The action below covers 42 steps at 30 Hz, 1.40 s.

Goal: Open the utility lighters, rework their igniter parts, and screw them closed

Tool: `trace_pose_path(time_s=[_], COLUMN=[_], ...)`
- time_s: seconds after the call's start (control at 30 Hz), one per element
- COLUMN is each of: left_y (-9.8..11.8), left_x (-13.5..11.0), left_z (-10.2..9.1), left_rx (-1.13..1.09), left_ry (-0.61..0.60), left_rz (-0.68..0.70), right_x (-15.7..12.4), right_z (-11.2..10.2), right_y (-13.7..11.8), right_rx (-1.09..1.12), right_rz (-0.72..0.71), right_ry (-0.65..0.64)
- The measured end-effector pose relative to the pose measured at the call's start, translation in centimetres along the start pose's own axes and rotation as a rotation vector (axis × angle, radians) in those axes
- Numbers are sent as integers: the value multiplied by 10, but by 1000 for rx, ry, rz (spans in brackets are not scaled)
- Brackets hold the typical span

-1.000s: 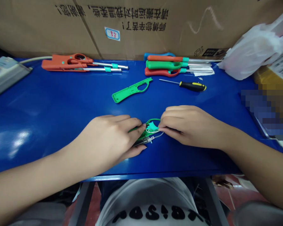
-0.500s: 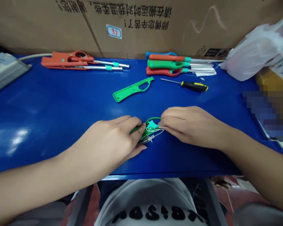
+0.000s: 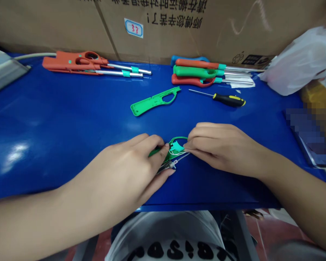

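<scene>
Green lighter shell [image 3: 154,101] lay on the bench [image 3: 57,119] beyond the fingers; the left hand [image 3: 125,168] pinched a wired lighter body [image 3: 164,155], right fingers [image 3: 195,145] pressed together on its white wires [image 3: 178,153], a screwdriver [image 3: 228,100] farther right.

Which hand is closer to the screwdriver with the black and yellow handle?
Right. The right hand lies just in front of the screwdriver, not touching it; the left hand is much farther away, toward the left and front.
</scene>
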<state>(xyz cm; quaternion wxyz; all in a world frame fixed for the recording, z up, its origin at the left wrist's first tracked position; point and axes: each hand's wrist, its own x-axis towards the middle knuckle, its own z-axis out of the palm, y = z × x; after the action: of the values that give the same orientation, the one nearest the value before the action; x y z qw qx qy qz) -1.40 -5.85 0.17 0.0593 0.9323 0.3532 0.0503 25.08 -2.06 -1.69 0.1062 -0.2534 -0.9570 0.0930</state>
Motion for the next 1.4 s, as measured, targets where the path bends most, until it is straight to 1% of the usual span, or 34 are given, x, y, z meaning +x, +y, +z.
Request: trace_pose_path(time_s=[0.1,0.2,0.27,0.37,0.47,0.63,0.8,1.13,1.23,1.4], left_y=[-9,-19,-23,-25,-25,-25,-23,-22,-22,-23], left_x=[4,10,14,18,19,18,19,19,22,26], left_z=[1,4,5,6,5,6,7,7,12,22], left_rx=[-120,-241,-339,-428,-434,-451,-486,-510,-507,-482], left_ry=[-18,-52,-70,-62,-35,-43,-33,-49,-52,19], left_rz=[-108,-179,-198,-182,-157,-158,-146,-146,-120,-60], right_x=[0,-1,-2,-3,-2,1,1,1,1,0], right_z=[-3,-4,-4,-4,-6,-10,-9,-9,-8,-8], right_y=[-3,-5,-5,-3,-1,1,2,1,2,2], right_rx=[-37,-53,-65,-27,64,216,276,246,238,217], right_rz=[-17,-23,-21,-20,14,250,350,386,356,276], right_ry=[0,1,2,21,49,33,20,-28,-30,-68])
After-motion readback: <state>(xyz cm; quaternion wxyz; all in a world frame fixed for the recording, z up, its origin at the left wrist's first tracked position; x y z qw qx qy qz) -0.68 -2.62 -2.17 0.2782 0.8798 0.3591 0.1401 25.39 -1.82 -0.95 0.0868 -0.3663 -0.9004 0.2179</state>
